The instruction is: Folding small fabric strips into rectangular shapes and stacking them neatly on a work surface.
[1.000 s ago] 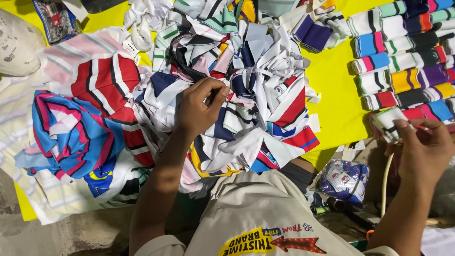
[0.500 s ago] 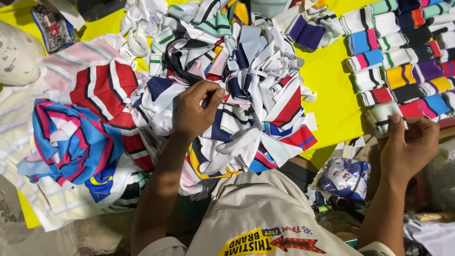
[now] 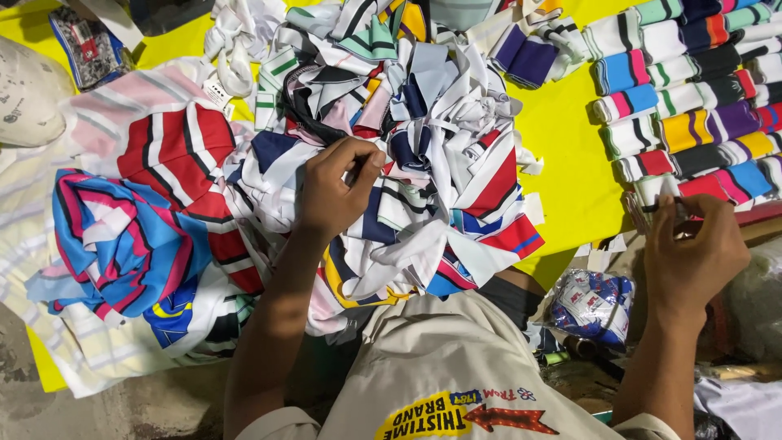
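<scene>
A heap of loose striped fabric pieces [image 3: 423, 155] in white, navy, red and green lies on a yellow sheet [image 3: 570, 163]. My left hand [image 3: 336, 189] rests on the heap with its fingers pinched on a fabric piece. At the right, my right hand [image 3: 692, 248] holds a small dark tool, its tip against a white folded fabric piece [image 3: 652, 191] at the near end of the rows of folded striped fabric [image 3: 692, 106]. What kind of tool it is I cannot tell.
A blue, pink and white garment [image 3: 114, 244] and a red striped one [image 3: 175, 155] lie at the left. A printed plastic bag [image 3: 595, 305] sits by my knee. A pale rounded object [image 3: 28, 90] is at the far left edge.
My right hand has moved up and left toward the folded rows. My left hand has stayed on the heap, fingers shifting slightly.
</scene>
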